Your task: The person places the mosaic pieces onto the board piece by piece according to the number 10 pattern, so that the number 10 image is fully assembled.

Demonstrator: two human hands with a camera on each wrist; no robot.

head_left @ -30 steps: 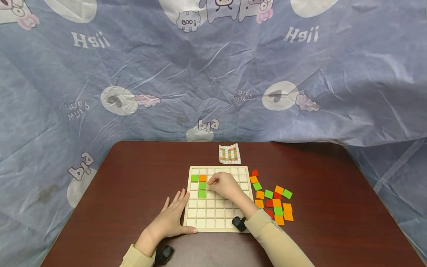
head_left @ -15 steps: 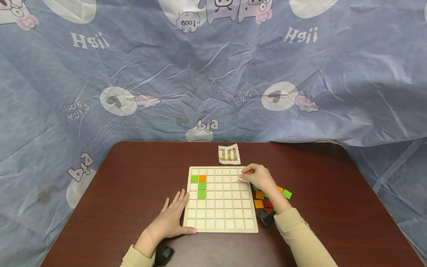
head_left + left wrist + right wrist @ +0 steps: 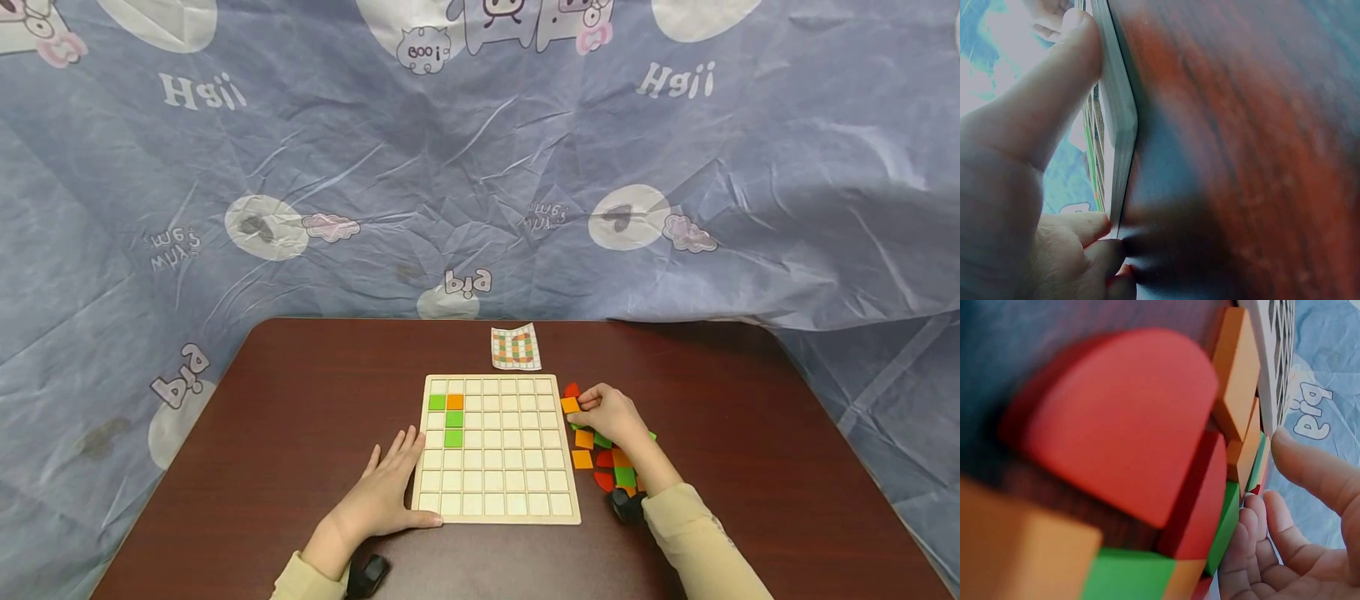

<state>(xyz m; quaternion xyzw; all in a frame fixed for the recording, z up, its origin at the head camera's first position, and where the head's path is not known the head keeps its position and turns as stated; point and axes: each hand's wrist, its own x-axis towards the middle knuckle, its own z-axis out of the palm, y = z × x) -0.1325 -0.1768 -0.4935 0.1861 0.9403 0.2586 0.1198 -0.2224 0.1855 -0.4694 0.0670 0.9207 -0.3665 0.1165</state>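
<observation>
My left hand lies spread against the left side of a pale wooden grid board, its thumb at the front edge. The left wrist view shows the thumb and fingers touching the board's rim. In the board's upper left sit an orange square tile and several green square tiles. Right of the board, my right hand is over the loose tiles, thumb and fingers apart. Its fingertips are right at an orange tile and a green tile partly hidden beneath the thumb.
Loose orange, green and red tiles spread right of the board, partly under my right forearm. A red rounded piece is close in the right wrist view. A small paper card with a coloured grid pattern lies behind the board on the dark table.
My right hand has moved right from above the board's tiles, across its right edge, to the loose tiles. The thumb and fingers have parted. My left hand has stayed in place.
</observation>
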